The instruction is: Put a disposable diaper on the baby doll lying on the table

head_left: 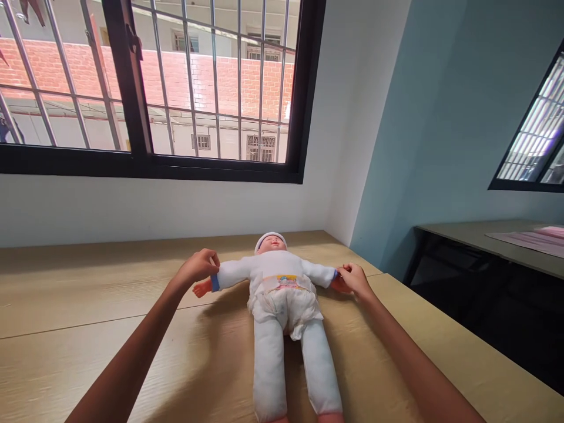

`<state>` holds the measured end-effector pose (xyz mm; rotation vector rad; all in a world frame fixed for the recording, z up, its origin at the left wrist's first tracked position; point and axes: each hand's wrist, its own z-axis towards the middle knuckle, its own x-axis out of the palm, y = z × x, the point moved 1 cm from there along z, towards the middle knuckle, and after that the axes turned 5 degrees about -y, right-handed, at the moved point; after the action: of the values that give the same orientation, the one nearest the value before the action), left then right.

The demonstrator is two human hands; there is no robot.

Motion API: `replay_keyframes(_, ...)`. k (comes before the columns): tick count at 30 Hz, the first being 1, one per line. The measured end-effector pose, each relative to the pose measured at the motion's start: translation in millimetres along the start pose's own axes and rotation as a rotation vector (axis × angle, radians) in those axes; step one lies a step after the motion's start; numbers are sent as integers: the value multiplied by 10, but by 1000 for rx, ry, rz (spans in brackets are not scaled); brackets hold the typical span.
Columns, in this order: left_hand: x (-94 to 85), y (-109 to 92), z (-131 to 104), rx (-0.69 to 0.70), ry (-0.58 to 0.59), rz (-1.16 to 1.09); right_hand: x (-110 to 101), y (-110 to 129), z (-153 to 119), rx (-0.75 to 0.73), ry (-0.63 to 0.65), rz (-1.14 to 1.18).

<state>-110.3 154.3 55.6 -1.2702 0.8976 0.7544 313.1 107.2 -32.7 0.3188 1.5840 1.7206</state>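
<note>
A baby doll (277, 264) lies on its back on the wooden table, its arms stretched out to both sides and its legs toward me. It wears a white cap (269, 236), a white long-sleeved top with blue cuffs, and a white diaper (286, 302) with a coloured front band. My left hand (200, 267) pinches the sleeve near the blue cuff (215, 282) at the left; the doll's hand sticks out below. At the right, my right hand (352, 279) is closed on the other sleeve's cuff, partly covering the doll's hand.
The wooden table (88, 294) reaches the white wall under a barred window (220, 88). To the right, beyond the table edge, stands a dark-legged table (462, 232) with pink cloth (529, 239) on it, beside a blue-green wall.
</note>
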Motion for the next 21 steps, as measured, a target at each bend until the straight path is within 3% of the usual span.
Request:
replay_keyframes(7, 92, 11, 54, 27, 45, 54, 21, 89, -71, 12, 72, 4)
replay_keyframes(17, 68, -11, 37, 8, 41, 74, -128, 281, -248, 36, 389, -40)
replay_keyframes(21, 64, -11, 45, -2, 28, 63, -205, 273, -212, 38, 453, -113)
